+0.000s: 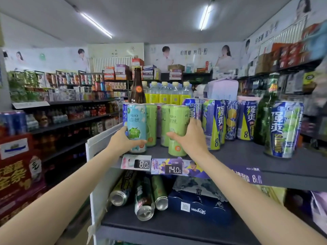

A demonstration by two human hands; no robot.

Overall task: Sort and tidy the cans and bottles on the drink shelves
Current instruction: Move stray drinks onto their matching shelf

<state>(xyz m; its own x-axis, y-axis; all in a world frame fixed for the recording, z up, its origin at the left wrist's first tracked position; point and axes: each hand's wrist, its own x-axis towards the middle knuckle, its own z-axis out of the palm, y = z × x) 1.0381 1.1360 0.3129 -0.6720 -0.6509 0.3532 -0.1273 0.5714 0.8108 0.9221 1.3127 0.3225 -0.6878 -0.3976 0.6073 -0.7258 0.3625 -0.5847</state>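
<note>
Left hand (122, 140) grips the pale-blue can (136, 128); right hand (187, 137) grips the green can (178, 128).

Slim metal cans crowd a matt dark-grey shelf (238, 156): the pale blue can (136, 124) in the left hand (122, 141) and the light green can (178, 128) in the right hand (190, 138) carry a soft satin print. The blue-and-yellow cans (213, 121) beside them shine glossier. A brown glass bottle (137, 89) and a green glass bottle (267, 110) gleam smoothly under the strip lights. Clear plastic bottles (169, 93) stand behind, with pale matt caps. Glossy paper price tags (166, 166) line the shelf edge. Below, lying cans (144, 197) show bare, dull silver metal bottoms beside a matt navy cardboard pack (198, 204).
</note>
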